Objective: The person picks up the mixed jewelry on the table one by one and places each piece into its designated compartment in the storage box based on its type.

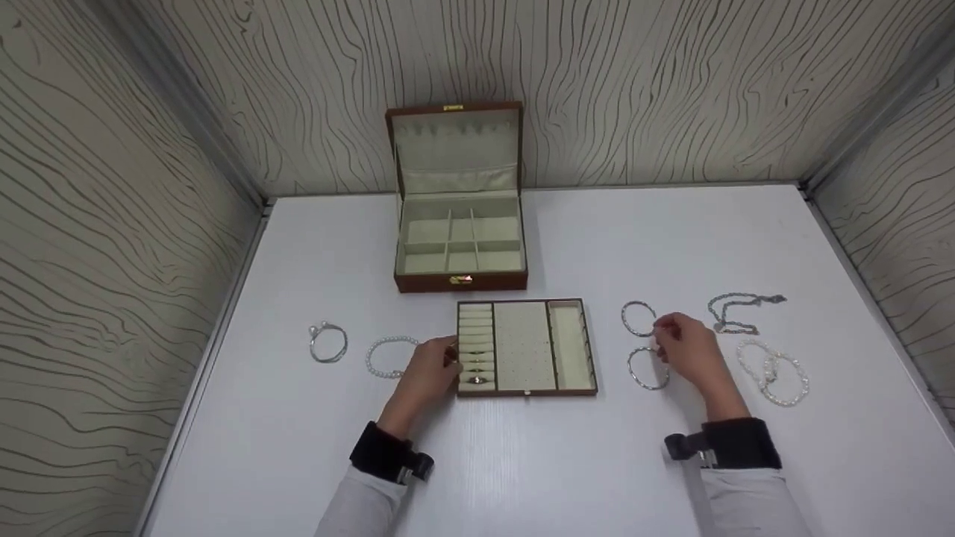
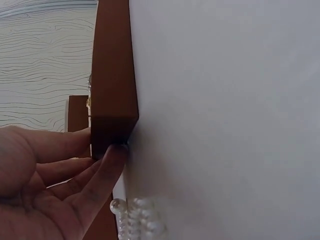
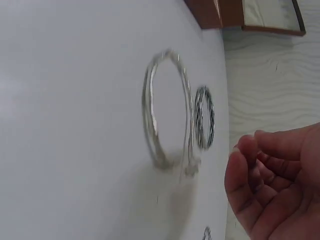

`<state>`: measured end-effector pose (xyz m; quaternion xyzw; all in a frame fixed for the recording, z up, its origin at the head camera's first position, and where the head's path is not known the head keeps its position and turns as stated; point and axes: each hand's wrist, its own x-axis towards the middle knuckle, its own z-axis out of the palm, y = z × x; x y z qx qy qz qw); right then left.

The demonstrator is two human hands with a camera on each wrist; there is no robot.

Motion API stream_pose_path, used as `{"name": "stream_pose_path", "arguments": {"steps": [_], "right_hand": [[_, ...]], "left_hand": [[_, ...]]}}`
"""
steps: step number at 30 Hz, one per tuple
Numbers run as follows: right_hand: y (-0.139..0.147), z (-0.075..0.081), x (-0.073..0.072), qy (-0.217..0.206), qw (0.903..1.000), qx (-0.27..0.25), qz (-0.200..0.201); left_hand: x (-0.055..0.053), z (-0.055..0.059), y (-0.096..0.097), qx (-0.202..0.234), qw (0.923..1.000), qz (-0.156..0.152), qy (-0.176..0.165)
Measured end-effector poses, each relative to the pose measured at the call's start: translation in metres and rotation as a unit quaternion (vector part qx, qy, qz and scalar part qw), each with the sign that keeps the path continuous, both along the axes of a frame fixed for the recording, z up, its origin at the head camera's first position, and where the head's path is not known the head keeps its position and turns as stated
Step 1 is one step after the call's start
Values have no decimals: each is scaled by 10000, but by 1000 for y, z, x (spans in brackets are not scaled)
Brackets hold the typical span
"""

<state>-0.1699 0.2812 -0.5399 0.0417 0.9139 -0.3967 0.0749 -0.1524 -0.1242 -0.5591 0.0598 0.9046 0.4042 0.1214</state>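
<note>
My left hand (image 1: 427,367) grips the left side of a shallow brown jewelry tray (image 1: 526,343). In the left wrist view, thumb and fingers pinch the tray's corner (image 2: 114,107). Several rings sit in its left ring rolls; the dotted middle panel and the right compartment show no jewelry. My right hand (image 1: 686,354) hovers over the table beside two silver bangles, the upper one (image 1: 624,319) and the lower one (image 1: 631,365). In the right wrist view its fingers (image 3: 237,182) are loosely bent with nothing visible between them, and the nearer bangle (image 3: 151,112) lies apart from them.
Behind the tray stands an open brown jewelry box (image 1: 462,282) with a divided inside. A pearl bracelet (image 1: 384,341) lies near my left hand, with a silver bangle (image 1: 328,361) farther left. On the right lie a chain (image 1: 735,297) and a pearl strand (image 1: 787,403). Patterned walls enclose the table.
</note>
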Motion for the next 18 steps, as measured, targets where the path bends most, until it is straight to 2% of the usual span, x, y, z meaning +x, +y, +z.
{"name": "stream_pose_path", "arguments": {"steps": [4,9,18], "right_hand": [[-33,-1,0,53,9984,-410,396],[-66,-3,4,4,9917,-997,809],[-103,-11,12,-307,9776,-1664,1251]], "left_hand": [[-4,-1,-3,4,9999,-83,-62],[-12,3,-7,93,9996,-213,-169],[-19,6,-8,273,9987,-306,-304]]}}
